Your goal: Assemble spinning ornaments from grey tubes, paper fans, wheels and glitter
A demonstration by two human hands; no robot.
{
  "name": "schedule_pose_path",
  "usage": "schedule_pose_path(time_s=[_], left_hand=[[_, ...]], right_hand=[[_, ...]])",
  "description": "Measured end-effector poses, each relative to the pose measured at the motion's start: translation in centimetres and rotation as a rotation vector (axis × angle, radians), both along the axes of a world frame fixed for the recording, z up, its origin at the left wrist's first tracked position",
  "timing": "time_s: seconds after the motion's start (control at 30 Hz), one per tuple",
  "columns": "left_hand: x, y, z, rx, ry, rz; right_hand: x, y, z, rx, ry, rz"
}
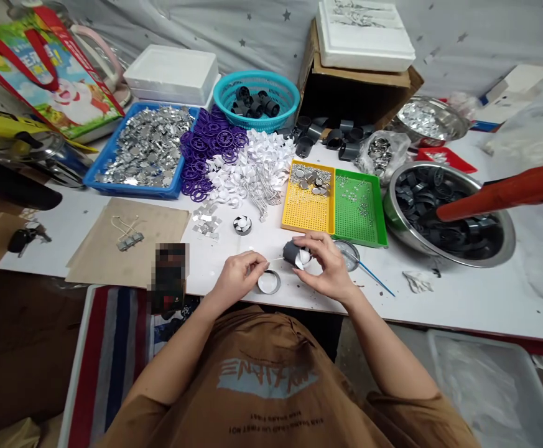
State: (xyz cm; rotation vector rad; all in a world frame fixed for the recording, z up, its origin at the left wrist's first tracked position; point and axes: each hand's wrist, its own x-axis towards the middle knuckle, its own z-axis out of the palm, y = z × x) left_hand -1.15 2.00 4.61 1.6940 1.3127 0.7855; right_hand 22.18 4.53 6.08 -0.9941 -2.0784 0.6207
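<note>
"Where to look for the dark tube (290,254)?"

"Over the white table (486,305), right in front of the brown shirt (271,414). Tipped a lot, with white curvy bits (303,258) showing at the end near the right hand (323,264)."

"And that hand?"

"Clamped on the tube, thumb on the shirt side and fingers on the far side. No way to tell how hard from here."

"And the left hand (241,274)?"

"Thumb and finger pinched together, seemingly on a thin pale wire (275,258). Pointing at the tube, but too small to tell whether touching it. Just below the fingertips, a round ring (278,285) on the table."

"Heavy, that tube?"

"Probably not. Likely light, like a toy cup. Looks like hard plastic, so probably stiff, not squishy."

"Slippery?"

"Maybe a bit, with such smooth round sides. Easy to roll if let go, at a guess."

"Best place to hold it?"

"Around the hard outside wall, thumb on one side and fingers on the other. Better to keep off the white bits: perhaps thin, perhaps easy to bend or snap."

"And the wire?"

"Likely springy, and very light. Best pinched near the end, softly. Probably quick to bend under a hard tug."
</note>
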Motion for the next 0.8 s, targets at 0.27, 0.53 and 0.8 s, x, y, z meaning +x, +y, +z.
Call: schedule_pose_path(time_s=[0.27,0.53,0.8], left_hand=[[-0.9,0.9,1.5,-0.023,-0.022,0.127],[3.1,1.1,0.3,-0.232,-0.369,0.019],[10.8,-4.1,0.8,0.049,-0.059,-0.396]], right_hand=[[-0.5,-2.4,-1.7,0.021,0.147,0.034],[0.2,-4.1,-2.1,-0.038,0.161,-0.01],[6.8,-4.8,-0.6,-0.004,0.232,-0.322]])
